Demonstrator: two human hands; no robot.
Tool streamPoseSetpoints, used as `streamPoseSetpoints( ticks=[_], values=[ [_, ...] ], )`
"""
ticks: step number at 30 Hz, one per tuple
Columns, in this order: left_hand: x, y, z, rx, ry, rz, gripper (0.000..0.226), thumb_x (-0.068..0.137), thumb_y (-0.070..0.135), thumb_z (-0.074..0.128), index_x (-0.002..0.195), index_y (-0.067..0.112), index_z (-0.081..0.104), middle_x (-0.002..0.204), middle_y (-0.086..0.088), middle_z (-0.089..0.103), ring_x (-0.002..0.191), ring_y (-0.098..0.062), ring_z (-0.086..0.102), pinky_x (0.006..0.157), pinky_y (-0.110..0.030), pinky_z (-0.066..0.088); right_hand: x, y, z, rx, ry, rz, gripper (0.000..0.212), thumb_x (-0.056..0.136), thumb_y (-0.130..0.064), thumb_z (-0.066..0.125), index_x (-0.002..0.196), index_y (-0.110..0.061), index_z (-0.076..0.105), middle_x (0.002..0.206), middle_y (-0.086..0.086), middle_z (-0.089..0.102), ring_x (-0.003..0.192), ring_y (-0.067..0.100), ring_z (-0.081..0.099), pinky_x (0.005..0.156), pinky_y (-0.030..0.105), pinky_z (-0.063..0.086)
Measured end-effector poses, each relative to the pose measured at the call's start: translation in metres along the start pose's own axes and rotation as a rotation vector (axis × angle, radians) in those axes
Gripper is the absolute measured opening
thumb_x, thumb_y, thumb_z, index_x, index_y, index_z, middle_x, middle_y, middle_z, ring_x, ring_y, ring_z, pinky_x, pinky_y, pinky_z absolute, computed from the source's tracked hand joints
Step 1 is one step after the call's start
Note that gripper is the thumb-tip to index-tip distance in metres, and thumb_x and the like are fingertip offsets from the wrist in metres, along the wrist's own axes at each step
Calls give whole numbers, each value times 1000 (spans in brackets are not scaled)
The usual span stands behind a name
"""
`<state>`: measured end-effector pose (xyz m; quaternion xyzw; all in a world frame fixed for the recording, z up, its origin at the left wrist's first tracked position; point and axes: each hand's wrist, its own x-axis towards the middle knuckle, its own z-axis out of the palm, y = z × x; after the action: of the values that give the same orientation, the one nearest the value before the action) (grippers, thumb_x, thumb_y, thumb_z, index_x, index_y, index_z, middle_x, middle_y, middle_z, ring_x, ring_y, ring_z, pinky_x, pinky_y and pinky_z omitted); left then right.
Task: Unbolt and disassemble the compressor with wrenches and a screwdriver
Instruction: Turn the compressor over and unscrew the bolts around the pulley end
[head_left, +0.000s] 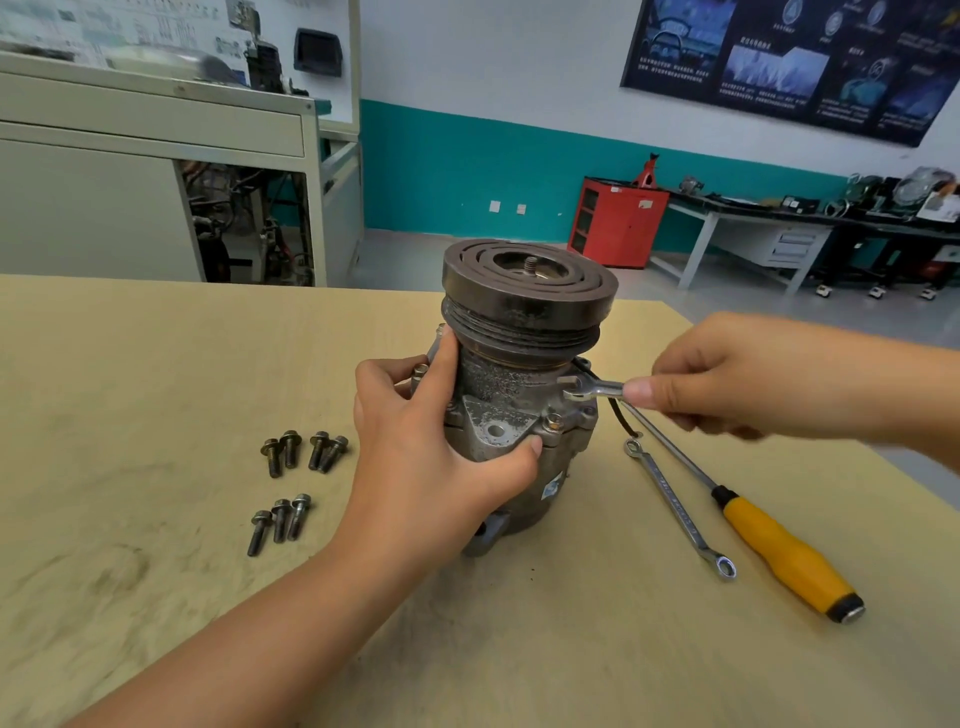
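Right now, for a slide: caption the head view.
Left hand steadies grey metal compressor; right hand holds silver wrench on a bolt.

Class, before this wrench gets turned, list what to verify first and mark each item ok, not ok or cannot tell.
1. The compressor stands upright on the table, with the left hand gripping it: ok.
2. The wrench is set at a flange bolt, with the right hand pinching it: ok.
3. The wrench is fully seated on the bolt head: cannot tell.
4. The loose bolts lie apart from the compressor: ok.
5. The ring spanner and screwdriver lie free on the table: ok.
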<state>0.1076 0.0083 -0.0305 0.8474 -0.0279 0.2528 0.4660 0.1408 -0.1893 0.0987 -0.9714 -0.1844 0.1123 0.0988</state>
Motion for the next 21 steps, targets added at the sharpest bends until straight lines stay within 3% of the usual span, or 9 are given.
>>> streamPoseSetpoints(
  ticks=[4, 11, 17, 21],
  values=[
    [0, 0, 0, -8, 5, 11, 93, 61, 62, 69, 142, 48, 27, 113, 15, 21, 124, -4, 26, 95, -8, 21, -16, -2, 27, 373, -159, 106, 48, 65, -64, 54, 47, -19, 53, 42, -2, 37, 36, 12, 27, 37, 17, 25],
    [0, 1, -1, -4, 11, 7, 92, 59, 63, 67, 143, 45, 31, 116, 10, 24, 123, -4, 26, 99, -14, 25, -25, -10, 45, 637, -136, 175, 50, 88, -48, 55, 54, -13, 47, 43, -1, 28, 33, 12, 20, 35, 15, 20],
    [-1, 2, -1, 0, 15, -4, 95, 61, 62, 68, 145, 44, 28, 116, 9, 24, 125, -5, 26, 100, -16, 26, -21, -13, 43, 628, -218, 219, 52, 85, -54, 52, 50, -17, 45, 42, -3, 29, 31, 10, 21, 35, 14, 21],
    [-1, 4, -2, -4, 13, -14, 97, 60, 60, 67, 146, 44, 25, 117, 9, 24, 125, -7, 27, 100, -16, 25, -5, -12, 20, 342, -283, 218, 52, 83, -59, 51, 51, -17, 49, 42, -3, 35, 35, 11, 25, 38, 17, 23]
  ],
)
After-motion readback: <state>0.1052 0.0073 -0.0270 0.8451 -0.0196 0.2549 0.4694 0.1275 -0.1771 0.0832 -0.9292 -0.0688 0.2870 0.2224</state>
